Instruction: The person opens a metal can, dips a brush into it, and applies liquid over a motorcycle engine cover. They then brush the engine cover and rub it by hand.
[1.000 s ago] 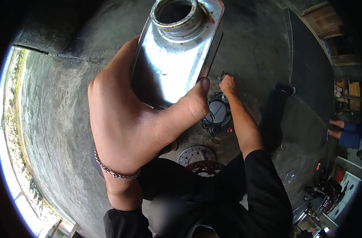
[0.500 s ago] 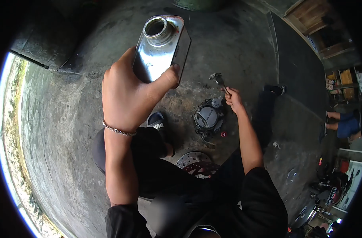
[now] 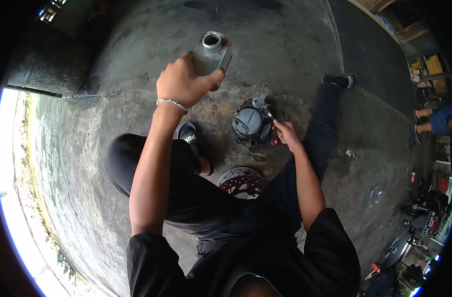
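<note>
My left hand (image 3: 184, 84) is closed around the sides of a rectangular metal can (image 3: 206, 59), raised above the floor with its round, uncapped mouth facing me. Lower and to the right, my right hand (image 3: 287, 134) grips a slim brush (image 3: 270, 115); its head is hard to make out against the parts behind. The brush is at the right edge of a grey engine cover (image 3: 249, 120) marked HONDA, which lies on the concrete. Whether it touches the cover I cannot tell. A small red cap (image 3: 274, 142) lies between the cover and my right hand.
Perforated brake discs (image 3: 241, 181) lie between my legs, near the engine cover. A dark drum (image 3: 47, 64) stands at upper left. Off to the right are a motorcycle (image 3: 429, 218), shelves (image 3: 434, 76) and another person's legs (image 3: 424, 127). My sandalled foot (image 3: 188, 133) is left of the cover.
The can has moved away from my face and slightly lower. My right hand has come down, bringing the brush from above the engine cover to its right edge.
</note>
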Demonstrator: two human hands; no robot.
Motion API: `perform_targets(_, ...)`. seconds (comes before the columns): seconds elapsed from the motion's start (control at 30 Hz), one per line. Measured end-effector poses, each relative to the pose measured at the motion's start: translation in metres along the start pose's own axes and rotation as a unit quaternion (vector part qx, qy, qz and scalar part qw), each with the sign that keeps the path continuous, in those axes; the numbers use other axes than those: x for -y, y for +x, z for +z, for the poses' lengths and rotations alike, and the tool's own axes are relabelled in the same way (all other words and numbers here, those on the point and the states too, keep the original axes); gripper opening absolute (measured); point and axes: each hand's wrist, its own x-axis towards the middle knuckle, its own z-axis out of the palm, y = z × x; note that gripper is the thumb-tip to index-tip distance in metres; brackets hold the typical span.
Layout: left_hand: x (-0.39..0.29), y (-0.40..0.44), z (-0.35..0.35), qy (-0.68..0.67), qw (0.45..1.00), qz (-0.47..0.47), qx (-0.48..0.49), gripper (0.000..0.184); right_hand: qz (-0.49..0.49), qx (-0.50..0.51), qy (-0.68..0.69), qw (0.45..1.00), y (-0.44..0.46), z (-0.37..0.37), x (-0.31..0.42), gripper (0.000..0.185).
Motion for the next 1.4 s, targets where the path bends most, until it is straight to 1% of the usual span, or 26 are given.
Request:
perform_targets(0.07,-0.002,0.003,0.017,0.000,0.998,-0.033,0.047,0.048,-0.003,-0.011,-0.012,1.000,0.003,0.000,-0.001,0.029)
perform_targets(0.1,0.004,0.006,0.030,0.003,0.999,-0.033,0.042,0.048,-0.002,-0.024,-0.026,0.999,0.004,0.000,-0.003,0.030)
perform_targets(0.17,0.024,0.013,0.064,0.109,0.989,-0.053,0.090,0.054,-0.004,-0.053,-0.054,0.997,0.011,0.001,-0.003,0.032)
perform_targets(0.27,0.057,0.012,0.104,0.108,0.986,-0.055,0.118,0.056,-0.006,-0.069,-0.036,0.997,0.012,0.004,-0.005,0.034)
perform_targets(0.33,0.080,0.014,0.129,0.125,0.970,-0.107,0.181,0.057,-0.005,-0.086,-0.015,0.996,0.011,0.007,-0.007,0.035)
perform_targets(0.43,0.100,0.006,0.150,0.118,0.971,-0.117,0.174,0.058,-0.014,-0.095,-0.013,0.995,0.012,0.009,-0.007,0.036)
perform_targets(0.5,0.109,0.006,0.168,0.113,0.966,-0.130,0.192,0.059,-0.020,-0.107,-0.011,0.994,0.011,0.006,-0.008,0.036)
perform_targets(0.57,0.116,0.012,0.190,0.076,0.964,-0.141,0.211,0.059,-0.020,-0.112,-0.005,0.994,0.008,0.003,-0.009,0.036)
perform_targets(0.7,0.102,0.022,0.228,0.135,0.967,-0.074,0.201,0.060,-0.028,-0.121,0.025,0.992,0.014,0.002,-0.009,0.037)
perform_targets(0.83,0.085,0.039,0.265,0.184,0.959,-0.009,0.213,0.062,-0.028,-0.121,-0.034,0.992,0.022,-0.010,-0.025,0.038)
perform_targets(0.87,0.083,0.042,0.274,0.183,0.959,-0.003,0.218,0.062,-0.026,-0.128,-0.031,0.991,0.020,-0.013,-0.025,0.038)
perform_targets(0.93,0.082,0.050,0.291,0.179,0.964,0.018,0.196,0.062,-0.039,-0.140,-0.034,0.989,0.018,-0.014,-0.026,0.036)
perform_targets(1.0,0.089,0.056,0.301,0.177,0.968,0.028,0.173,0.062,-0.050,-0.143,-0.040,0.988,0.018,-0.007,-0.026,0.034)
perform_targets(1.17,0.093,0.063,0.310,0.197,0.961,0.031,0.192,0.062,-0.038,-0.129,0.001,0.991,0.019,0.004,-0.021,0.031)
perform_targets(1.33,0.107,0.062,0.314,0.157,0.968,0.029,0.192,0.064,-0.063,-0.102,-0.029,0.992,0.033,0.003,-0.044,0.028)
perform_targets(1.4,0.116,0.063,0.318,0.134,0.970,0.027,0.200,0.065,-0.053,-0.093,-0.024,0.994,0.029,0.005,-0.039,0.028)
